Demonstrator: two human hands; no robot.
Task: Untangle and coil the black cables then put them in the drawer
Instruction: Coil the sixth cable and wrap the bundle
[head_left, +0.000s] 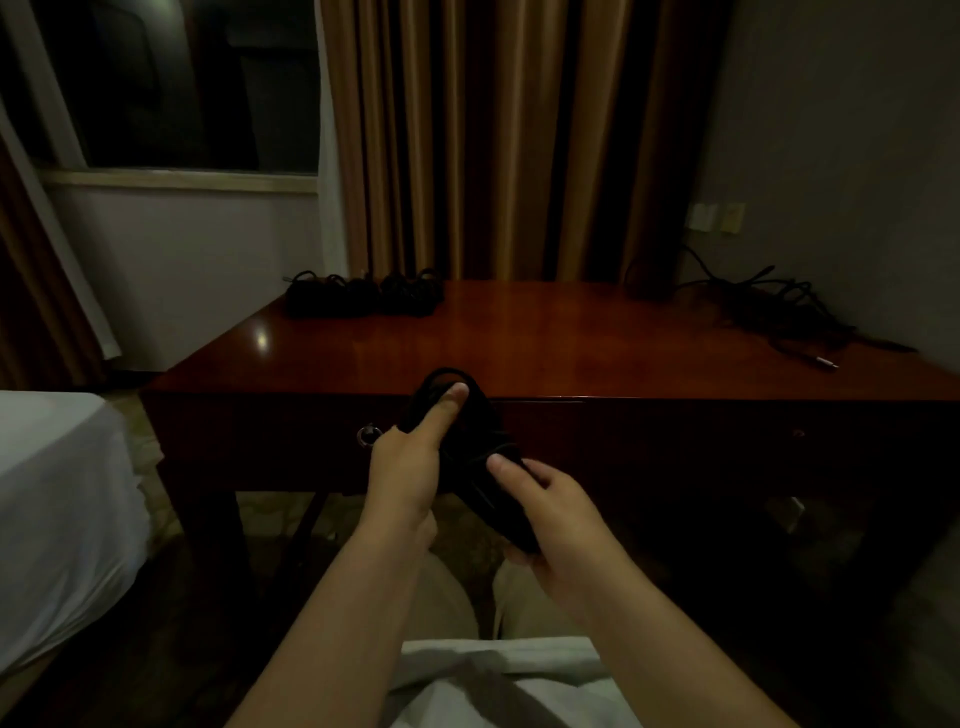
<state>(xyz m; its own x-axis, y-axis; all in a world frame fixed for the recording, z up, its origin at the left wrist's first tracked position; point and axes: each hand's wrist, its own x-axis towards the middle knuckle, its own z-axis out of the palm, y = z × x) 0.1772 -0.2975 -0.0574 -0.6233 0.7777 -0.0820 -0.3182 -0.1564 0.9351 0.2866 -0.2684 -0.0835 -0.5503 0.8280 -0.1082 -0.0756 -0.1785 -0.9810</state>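
head view: black cable bundle (467, 452) gripped between left hand (410, 462) and right hand (550, 514)

Glossy wooden desk (545, 343) bears coiled cables (363, 296) far-left, tangled cables (779, 306) far-right

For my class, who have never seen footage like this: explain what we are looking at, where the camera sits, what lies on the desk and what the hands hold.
There is no machine here. One wide-angle camera worn on a person's head looks forward and down, so both bare arms reach in from below. The left hand and right hand together grip a coiled black cable, held in front of the dark wooden desk. At the desk's far left sits a row of coiled cables; at the far right lies a loose tangle of cables. The drawer in the desk's front looks closed, with a ring pull.
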